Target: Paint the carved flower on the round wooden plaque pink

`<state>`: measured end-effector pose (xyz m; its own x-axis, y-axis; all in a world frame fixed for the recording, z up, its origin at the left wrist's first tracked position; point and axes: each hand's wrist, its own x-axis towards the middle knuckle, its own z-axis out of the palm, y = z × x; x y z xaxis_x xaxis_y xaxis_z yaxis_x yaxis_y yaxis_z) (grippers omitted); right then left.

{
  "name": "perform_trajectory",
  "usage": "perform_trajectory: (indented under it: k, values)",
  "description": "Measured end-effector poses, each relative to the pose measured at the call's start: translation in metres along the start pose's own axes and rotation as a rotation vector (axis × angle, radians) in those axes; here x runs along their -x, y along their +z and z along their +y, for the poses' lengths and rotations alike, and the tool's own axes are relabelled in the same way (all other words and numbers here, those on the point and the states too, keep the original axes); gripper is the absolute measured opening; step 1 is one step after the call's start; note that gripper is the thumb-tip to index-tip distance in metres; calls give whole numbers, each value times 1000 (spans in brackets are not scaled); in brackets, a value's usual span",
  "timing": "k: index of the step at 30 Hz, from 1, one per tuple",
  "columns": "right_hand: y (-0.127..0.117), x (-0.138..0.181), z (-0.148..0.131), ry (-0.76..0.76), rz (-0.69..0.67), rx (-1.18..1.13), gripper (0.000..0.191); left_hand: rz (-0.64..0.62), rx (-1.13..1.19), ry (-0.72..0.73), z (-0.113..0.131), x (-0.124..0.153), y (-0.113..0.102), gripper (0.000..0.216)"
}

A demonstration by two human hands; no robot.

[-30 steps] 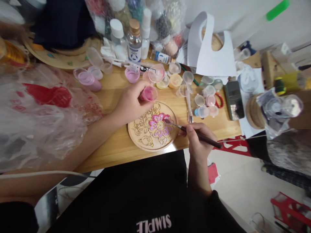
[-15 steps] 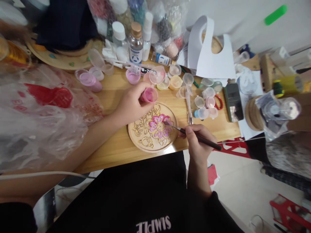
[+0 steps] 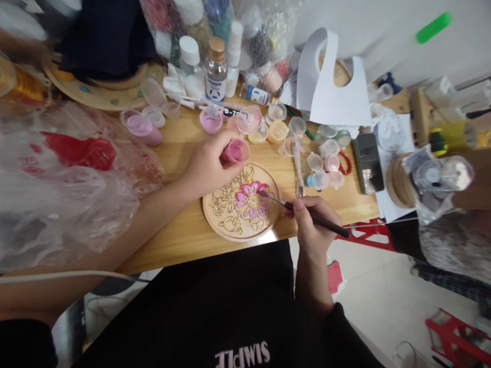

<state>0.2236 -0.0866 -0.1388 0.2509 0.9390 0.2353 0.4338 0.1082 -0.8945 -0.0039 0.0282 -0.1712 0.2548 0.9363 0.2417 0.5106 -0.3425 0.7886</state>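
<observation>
A round wooden plaque [image 3: 215, 217] with gold-outlined flowers lies near the table's front edge. One large flower [image 3: 251, 210] on it is coloured pink and lilac, with darker pink along its upper left petals. My left hand [image 3: 209, 166] is closed around a small cup of pink paint [image 3: 236, 151], tilted just above the plaque's top edge. In my right hand [image 3: 314, 222] is a dark-handled paintbrush [image 3: 320, 221], gripped like a pen. Its tip is at the flower's upper right petals; I cannot tell whether bristles touch the surface.
Behind the plaque stand small paint cups [image 3: 277, 131], a lilac cup [image 3: 210, 121], and a capped bottle [image 3: 216, 71]. Plastic bags [image 3: 65, 189] cover the left side. At right are red-handled scissors [image 3: 345, 162], a phone [image 3: 369, 163] and a wooden spool [image 3: 399, 181].
The view has shifted very slightly. Both hands, the cup and the paintbrush stay in nearly the same places.
</observation>
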Motion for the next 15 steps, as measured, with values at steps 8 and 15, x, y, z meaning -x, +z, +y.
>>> perform_trajectory:
  k: [8, 15]
  values:
    - [0, 0, 1, -4, -1, 26, 24, -2, -3, -15, 1, 0, 0, 27]
    - [-3, 0, 2, -25, -28, 60, 23, 1, 2, -10, -1, 0, 0, 29]
